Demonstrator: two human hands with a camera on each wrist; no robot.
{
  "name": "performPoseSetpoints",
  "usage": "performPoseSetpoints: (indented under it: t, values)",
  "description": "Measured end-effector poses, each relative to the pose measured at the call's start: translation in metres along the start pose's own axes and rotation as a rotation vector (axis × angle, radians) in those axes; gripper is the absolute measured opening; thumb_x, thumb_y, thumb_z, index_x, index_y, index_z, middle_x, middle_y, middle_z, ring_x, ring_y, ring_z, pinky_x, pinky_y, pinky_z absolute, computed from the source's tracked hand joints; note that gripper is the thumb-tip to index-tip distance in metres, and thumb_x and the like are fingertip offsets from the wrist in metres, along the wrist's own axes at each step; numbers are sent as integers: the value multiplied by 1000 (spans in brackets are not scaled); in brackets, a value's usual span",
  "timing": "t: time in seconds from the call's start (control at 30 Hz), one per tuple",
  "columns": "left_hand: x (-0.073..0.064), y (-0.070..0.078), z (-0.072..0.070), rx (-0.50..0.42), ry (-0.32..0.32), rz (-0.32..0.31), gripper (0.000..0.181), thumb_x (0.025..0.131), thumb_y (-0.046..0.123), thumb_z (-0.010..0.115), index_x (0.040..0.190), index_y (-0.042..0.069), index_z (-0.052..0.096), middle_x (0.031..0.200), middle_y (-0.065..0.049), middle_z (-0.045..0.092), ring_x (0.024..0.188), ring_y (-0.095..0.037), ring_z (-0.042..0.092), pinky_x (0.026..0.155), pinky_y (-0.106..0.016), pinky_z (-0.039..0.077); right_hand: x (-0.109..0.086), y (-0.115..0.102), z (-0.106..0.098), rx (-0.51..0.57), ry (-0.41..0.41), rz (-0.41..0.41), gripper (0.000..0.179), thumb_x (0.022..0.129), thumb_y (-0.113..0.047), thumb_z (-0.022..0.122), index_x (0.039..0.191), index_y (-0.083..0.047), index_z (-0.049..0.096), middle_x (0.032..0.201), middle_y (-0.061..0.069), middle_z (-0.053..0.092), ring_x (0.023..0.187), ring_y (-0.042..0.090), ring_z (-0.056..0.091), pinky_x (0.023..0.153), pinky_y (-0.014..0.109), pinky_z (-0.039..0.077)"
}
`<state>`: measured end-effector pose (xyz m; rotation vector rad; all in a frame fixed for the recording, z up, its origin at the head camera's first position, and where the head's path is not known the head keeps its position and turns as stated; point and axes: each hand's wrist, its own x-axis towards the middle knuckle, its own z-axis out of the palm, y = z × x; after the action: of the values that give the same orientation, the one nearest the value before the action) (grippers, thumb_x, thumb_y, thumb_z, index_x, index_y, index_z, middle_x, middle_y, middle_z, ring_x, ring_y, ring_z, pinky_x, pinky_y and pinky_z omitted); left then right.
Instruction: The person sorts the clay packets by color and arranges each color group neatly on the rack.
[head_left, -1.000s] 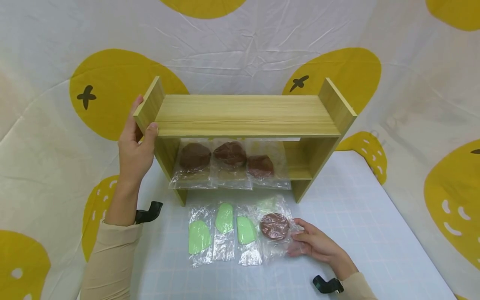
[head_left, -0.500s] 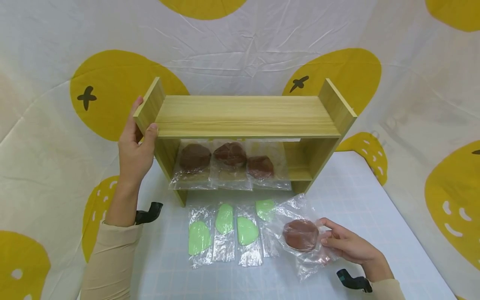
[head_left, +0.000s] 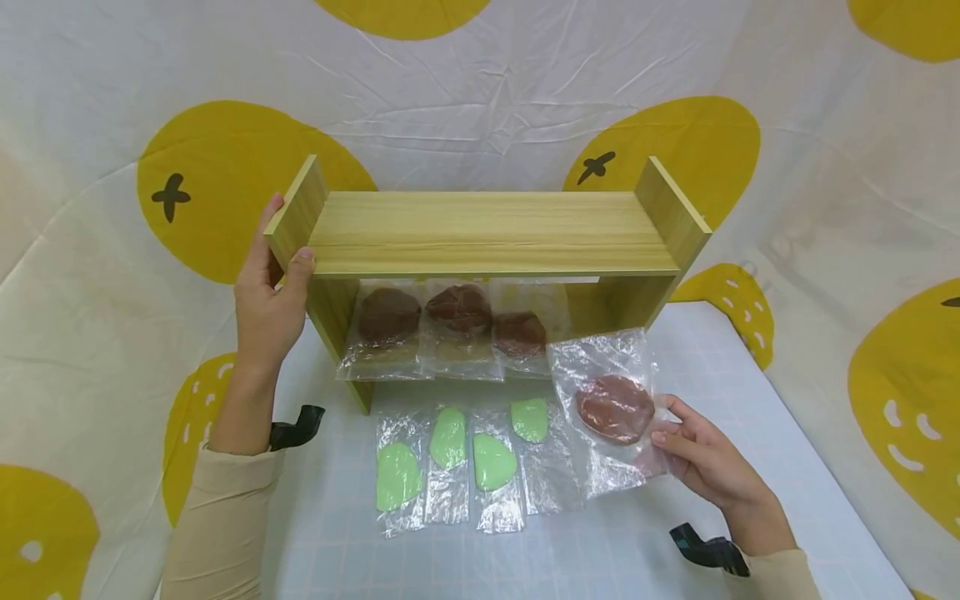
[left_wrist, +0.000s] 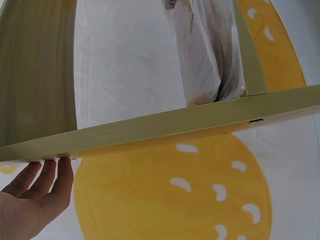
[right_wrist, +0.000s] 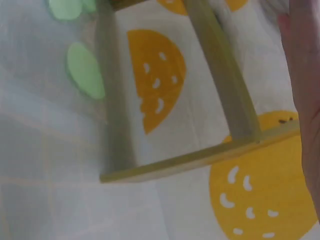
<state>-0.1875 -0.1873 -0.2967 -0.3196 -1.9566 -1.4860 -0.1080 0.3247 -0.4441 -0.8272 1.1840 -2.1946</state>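
Note:
My left hand holds the upper left side panel of a wooden shelf rack, its thumb at the front edge. In the left wrist view, the left hand's fingers touch that panel's outer face. Before the rack's lower right part, my right hand pinches the right edge of a clear plastic bag with a flat reddish-brown disc in it. This bag is raised and tilted, partly covering the lower shelf. Only a blurred edge of the right hand shows in the right wrist view.
On the lower shelf lie three bagged brown pieces, their bags hanging over its front edge. Several bagged light-green pieces lie in a row on the pale checked table. A patterned cloth hangs behind the rack.
My right hand has drawn the bagged brown disc rightward off the green row, uncovering the rightmost green piece, then raised it toward the lower shelf's right end. The left hand stays on the rack.

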Motion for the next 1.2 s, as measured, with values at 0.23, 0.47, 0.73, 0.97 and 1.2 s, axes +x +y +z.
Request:
performPoseSetpoints:
  t: [0.23, 0.47, 0.73, 0.97, 1.2]
  values:
    - [0, 3, 0, -14, -3, 8, 56, 100, 9, 55, 154, 20, 42, 148, -4, 49, 117, -23, 52, 93, -28, 44, 26, -2, 10, -6, 195, 5, 52, 103, 14, 19, 151, -4, 27, 140, 19, 53, 118, 29, 61, 93, 41, 49]
    - [-1, 2, 0, -11, -9, 7, 57, 101, 10, 55, 155, 19, 42, 149, -4, 48, 117, -23, 51, 93, -28, 44, 47, -3, 12, -25, 339, 16, 47, 105, 10, 25, 149, -6, 30, 130, 15, 60, 110, 27, 66, 85, 43, 53]
    - [-1, 2, 0, -12, -1, 6, 56, 101, 10, 55, 154, 20, 42, 147, -6, 50, 115, -22, 52, 91, -27, 45, 60, 1, 11, 64, 468, 39, 47, 105, 7, 33, 150, -2, 25, 138, 12, 56, 119, 25, 61, 93, 41, 49]
    - [-1, 6, 0, -1, -1, 14, 56, 101, 10, 55, 155, 17, 41, 147, -6, 49, 115, -22, 52, 91, -26, 46, 62, 6, 13, 169, 563, 20, 38, 107, 2, 36, 144, 1, 41, 139, 12, 55, 121, 24, 59, 98, 34, 45]
    - [-1, 5, 0, -11, -2, 7, 56, 100, 11, 55, 154, 19, 42, 147, -5, 49, 115, -23, 52, 89, -25, 47, 54, 17, 18, 238, 620, 61, 30, 108, -5, 39, 133, -4, 55, 135, 10, 58, 121, 24, 60, 100, 35, 43]
